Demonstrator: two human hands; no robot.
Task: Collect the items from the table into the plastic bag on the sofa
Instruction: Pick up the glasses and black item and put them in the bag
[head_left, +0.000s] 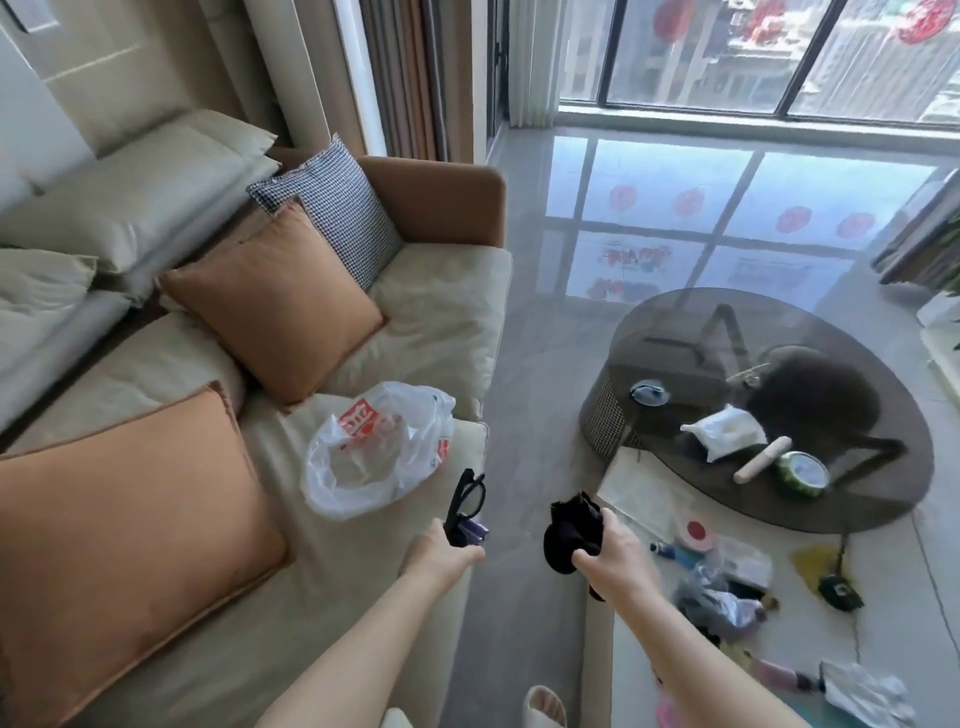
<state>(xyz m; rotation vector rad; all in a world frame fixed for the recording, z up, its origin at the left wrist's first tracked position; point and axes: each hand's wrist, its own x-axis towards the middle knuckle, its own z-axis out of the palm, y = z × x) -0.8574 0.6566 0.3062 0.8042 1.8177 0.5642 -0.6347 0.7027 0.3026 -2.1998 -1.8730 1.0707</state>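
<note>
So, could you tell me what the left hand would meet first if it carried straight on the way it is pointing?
Most likely the plastic bag on the sofa. The left hand, gripping black glasses, points up the frame toward the bag's near edge. Depth is unclear from this one view, so it might pass above it.

Bright daylight from windows (753, 52); glare on floor (701, 218); wide-angle edge distortion; slight blur.

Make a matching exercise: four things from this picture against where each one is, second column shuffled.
Things:
1. black glasses
2. black cloth pouch
3. plastic bag
4. green tape roll

Places:
A. on the sofa seat
B. on the glass table
C. in the left hand
D. in the right hand

Pairs: 1-C, 2-D, 3-A, 4-B
</note>
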